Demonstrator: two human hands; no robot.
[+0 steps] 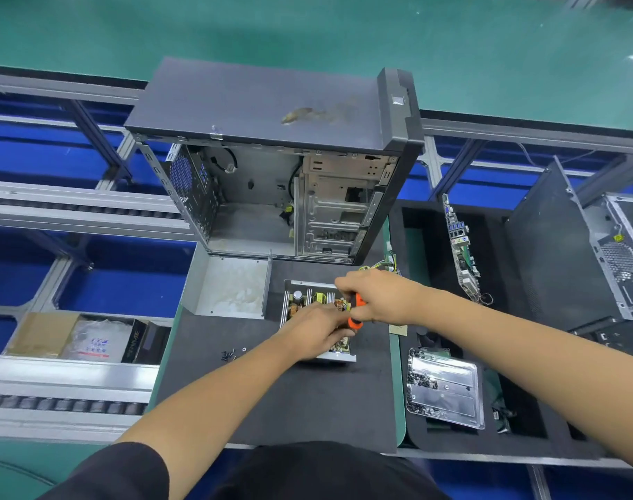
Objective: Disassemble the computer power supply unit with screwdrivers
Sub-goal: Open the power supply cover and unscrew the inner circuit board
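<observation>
PSU (317, 312) sits open on the dark mat (300, 402), centre of the bench, just near of the PC tower case (271, 160). Cover is off: circuit board exposed, with heatsink fins, a capacitor and yellow-taped coils visible at the far end.

Left hand (317, 332) lies palm-down over the near half of the board, fingers bent onto the components. Cannot tell if it pinches anything; fingertips are hidden against the parts.

Right hand (378, 299) comes in from the right, fingers wrapped round an orange-handled screwdriver (356, 312). Handle shows between the fingers, angled down toward the board. Tip is hidden behind the left hand.

PSU cover (228, 286), a bent grey sheet-metal shell, lies open side up just left of the unit, touching the foot of the tower. Tower stands upright with its side panel off, interior stripped.

Small cluster of loose black screws (230, 354) on the mat, left of the unit and near the left forearm.

Right side: black foam tray (434, 442) holds a motherboard (461, 247) standing on edge at the far end and a clear plastic screw tray (446, 387) at the near end. Second case (603, 254) at the far right.

Left: cardboard box (41, 333) and bagged items on the roller rack.
</observation>
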